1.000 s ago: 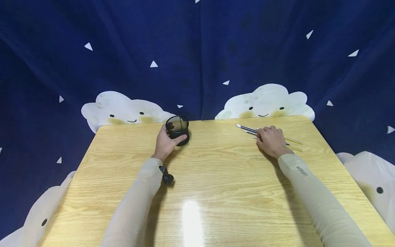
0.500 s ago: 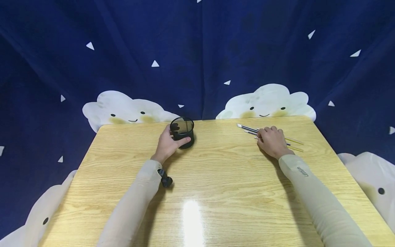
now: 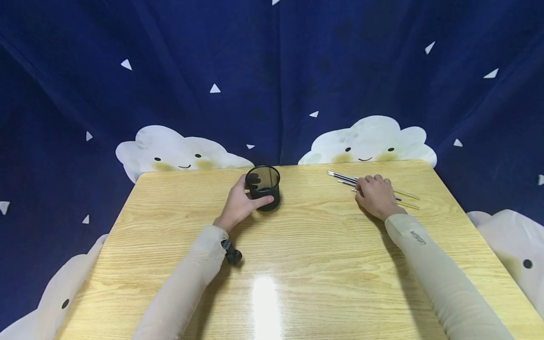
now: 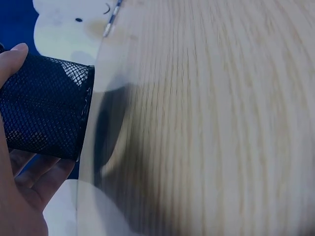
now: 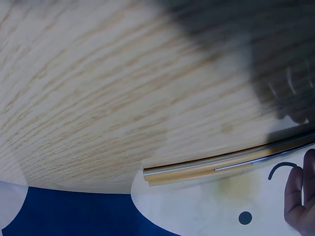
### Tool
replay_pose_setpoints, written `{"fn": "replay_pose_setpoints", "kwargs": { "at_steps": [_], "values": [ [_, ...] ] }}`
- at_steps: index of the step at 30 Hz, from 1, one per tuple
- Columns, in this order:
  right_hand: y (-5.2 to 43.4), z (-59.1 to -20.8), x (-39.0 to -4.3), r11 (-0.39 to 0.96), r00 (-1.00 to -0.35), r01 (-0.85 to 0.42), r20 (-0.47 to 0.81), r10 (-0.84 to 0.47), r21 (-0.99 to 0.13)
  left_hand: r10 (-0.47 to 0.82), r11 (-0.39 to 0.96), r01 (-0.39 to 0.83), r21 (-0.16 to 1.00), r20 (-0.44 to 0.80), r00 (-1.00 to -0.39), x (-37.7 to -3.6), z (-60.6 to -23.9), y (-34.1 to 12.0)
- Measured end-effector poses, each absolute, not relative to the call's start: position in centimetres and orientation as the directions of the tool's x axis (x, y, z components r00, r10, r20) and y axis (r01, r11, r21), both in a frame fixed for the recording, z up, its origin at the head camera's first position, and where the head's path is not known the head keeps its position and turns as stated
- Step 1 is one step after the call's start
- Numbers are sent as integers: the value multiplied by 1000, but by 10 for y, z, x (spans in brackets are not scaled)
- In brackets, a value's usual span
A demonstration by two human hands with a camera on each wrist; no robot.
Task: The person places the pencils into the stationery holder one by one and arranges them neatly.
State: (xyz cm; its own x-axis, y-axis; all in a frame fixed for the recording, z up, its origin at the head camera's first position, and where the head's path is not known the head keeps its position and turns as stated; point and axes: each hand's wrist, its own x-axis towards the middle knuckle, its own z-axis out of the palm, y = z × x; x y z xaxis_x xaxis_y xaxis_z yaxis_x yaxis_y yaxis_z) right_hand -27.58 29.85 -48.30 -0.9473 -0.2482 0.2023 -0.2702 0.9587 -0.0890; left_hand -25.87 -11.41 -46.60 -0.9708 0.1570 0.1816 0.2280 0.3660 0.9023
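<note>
A person sits at a light wooden desk, both arms in pale beige sleeves reaching forward. The left hand grips a black mesh pen cup that stands upright near the far edge of the desk, a little left of centre — the thumb lies across the near wall of the cup and the other fingers curl round its far side, visible through the mesh. In the left wrist view the cup's black mesh wall fills the left side, with the fingers wrapped about it. The right hand rests palm down on a small group of thin pens lying flat near the far right corner, well apart from the cup; its curled fingers cover their middle, and whether they actually pinch a pen cannot be told. The pens' ends stick out on both sides of the hand. Behind the desk hangs a dark blue backdrop printed with smiling white clouds and small white triangles.
</note>
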Motion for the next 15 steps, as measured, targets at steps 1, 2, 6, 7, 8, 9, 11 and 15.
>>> {"fn": "replay_pose_setpoints", "kwargs": {
  "at_steps": [1,2,6,7,8,9,11,15],
  "values": [
    [298,-483,-276,959,-948,-268,203,-247,-87,162,364,230,903,183,-970,-258,-466,-113],
    [298,-483,-276,960,-948,-267,202,-246,-88,168,362,233,903,183,-969,-257,-466,-112],
    [298,-483,-276,959,-949,-267,199,-244,-94,197,368,248,896,185,-963,-253,-467,-108],
    [298,-483,-276,959,-949,-267,199,-245,-94,208,365,254,896,187,-960,-252,-467,-107],
    [298,-483,-276,958,-948,-269,199,-247,-96,219,363,259,895,188,-957,-251,-467,-106],
    [298,-483,-276,958,-948,-271,200,-248,-97,230,361,265,894,190,-954,-250,-467,-105],
    [298,-483,-275,959,-949,-268,200,-246,-94,245,362,270,892,188,-951,-248,-469,-103],
    [298,-483,-275,961,-950,-261,201,-238,-92,258,366,275,889,187,-948,-246,-470,-100]
  ]
}}
